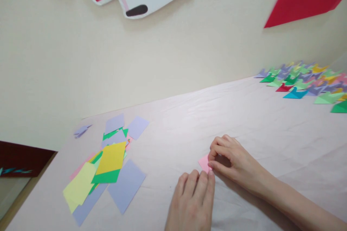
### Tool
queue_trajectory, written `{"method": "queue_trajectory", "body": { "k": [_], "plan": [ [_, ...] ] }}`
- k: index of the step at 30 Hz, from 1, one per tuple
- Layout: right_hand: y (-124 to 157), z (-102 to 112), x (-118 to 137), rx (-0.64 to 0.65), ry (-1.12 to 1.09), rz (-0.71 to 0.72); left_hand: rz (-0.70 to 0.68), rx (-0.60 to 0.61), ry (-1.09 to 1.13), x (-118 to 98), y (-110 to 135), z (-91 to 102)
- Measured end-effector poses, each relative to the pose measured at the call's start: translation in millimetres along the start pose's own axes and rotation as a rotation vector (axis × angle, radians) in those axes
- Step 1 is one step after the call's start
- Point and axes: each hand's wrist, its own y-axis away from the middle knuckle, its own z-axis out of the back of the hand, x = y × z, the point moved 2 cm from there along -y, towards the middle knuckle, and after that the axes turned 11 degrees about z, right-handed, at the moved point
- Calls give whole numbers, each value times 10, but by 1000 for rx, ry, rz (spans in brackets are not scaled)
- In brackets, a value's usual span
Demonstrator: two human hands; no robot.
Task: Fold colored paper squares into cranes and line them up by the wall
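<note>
A small piece of pink paper (204, 162) lies on the white-covered table, partly hidden by my fingers. My right hand (230, 162) is closed over its right side, thumb and index finger pinching at the edge. From the near side, my left hand (193, 195) rests palm down with its fingers stretched forward; the index fingertip touches the paper's lower edge. How the paper is folded under the fingers cannot be made out.
Loose coloured sheets lie in an overlapping pile on the left, a yellow sheet (111, 158) on top and a lavender sheet (127, 186) beside it. Several folded paper pieces (295, 93) stand in rows at the far right. A wall (162, 61) with cut-out decorations rises behind.
</note>
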Motion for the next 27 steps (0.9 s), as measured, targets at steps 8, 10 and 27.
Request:
{"method": "queue_trajectory", "body": {
  "k": [8,10,27],
  "plan": [
    [-4,-7,-16,2,7,8,-12,61,-13,20,25,-25],
    [-4,-4,-17,3,11,9,-9,63,-16,11,23,-31],
    [-6,-4,18,10,27,-30,-3,68,-30,-30,3,-24]
  ]
}}
